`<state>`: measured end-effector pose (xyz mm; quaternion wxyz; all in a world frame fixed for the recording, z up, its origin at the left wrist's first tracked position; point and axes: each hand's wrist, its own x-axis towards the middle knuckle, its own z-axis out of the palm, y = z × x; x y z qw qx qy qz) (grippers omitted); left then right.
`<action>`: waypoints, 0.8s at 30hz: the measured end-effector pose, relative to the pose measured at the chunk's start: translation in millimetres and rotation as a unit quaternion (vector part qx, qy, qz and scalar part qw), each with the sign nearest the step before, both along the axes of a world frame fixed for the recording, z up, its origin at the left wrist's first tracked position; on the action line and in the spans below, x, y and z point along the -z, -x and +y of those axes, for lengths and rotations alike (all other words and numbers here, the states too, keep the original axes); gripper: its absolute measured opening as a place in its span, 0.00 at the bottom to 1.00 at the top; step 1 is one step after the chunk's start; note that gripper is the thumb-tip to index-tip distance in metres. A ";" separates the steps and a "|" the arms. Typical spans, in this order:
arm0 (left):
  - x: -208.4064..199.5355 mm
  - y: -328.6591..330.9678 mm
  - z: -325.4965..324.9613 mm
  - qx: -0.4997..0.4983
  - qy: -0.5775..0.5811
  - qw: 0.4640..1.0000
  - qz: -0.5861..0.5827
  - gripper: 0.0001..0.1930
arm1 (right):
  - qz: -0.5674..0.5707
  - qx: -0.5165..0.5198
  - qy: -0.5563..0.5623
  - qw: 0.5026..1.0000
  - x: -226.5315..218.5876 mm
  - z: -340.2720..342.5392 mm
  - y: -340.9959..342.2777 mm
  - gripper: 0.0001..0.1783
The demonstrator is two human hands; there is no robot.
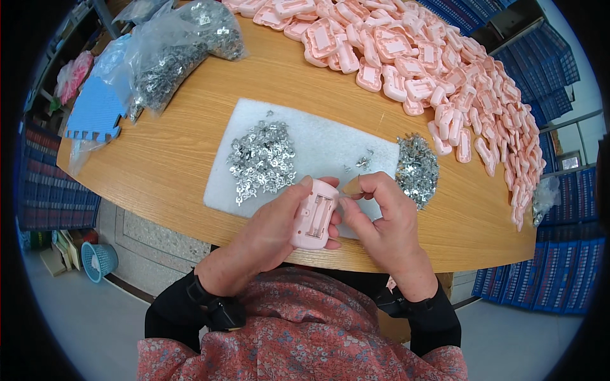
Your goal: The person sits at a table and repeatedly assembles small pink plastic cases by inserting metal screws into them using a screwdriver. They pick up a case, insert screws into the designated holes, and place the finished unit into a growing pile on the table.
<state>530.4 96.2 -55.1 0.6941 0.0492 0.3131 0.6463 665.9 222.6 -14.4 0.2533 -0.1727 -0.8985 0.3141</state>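
Pink plastic battery casing [314, 219] is in the left hand [276, 219], held over the near edge of the white foam pad [324, 136], tilted, with the long battery bay facing up. Left grip: thumb along the casing's left side, fingers wrapped under, tips showing at the right side. Right hand [387, 222] is just off the casing's upper right edge, thumb and index tips close together; there may be a small metal piece between them, but can't tell if they're actually pinching it. On the pad: big pile of silver metal clips [262, 159] at left, a few loose clips [364, 160] right of centre, above the right hand. Second pile of small metal parts [418, 170] sits at the pad's right edge. Pad lies on a wood-grain table [171, 159]. Large heap of pink casings [406, 60] runs along the far and right side of the table. Far left: clear plastic bag [168, 70] full of metal parts, next to a blue interlocking foam mat [95, 111].
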 end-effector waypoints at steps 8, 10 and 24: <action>-5.4 6.4 9.7 0.003 0.017 0.979 0.203 0.30 | -0.032 0.008 0.038 0.999 2.8 5.7 14.3 0.11; -8.9 14.0 9.6 0.000 0.041 0.969 0.245 0.31 | -0.031 0.037 0.086 0.995 10.1 9.4 14.3 0.11; -31.7 7.9 18.9 -0.004 0.038 0.605 0.796 0.26 | -0.067 0.016 -0.103 0.992 24.6 18.2 5.5 0.09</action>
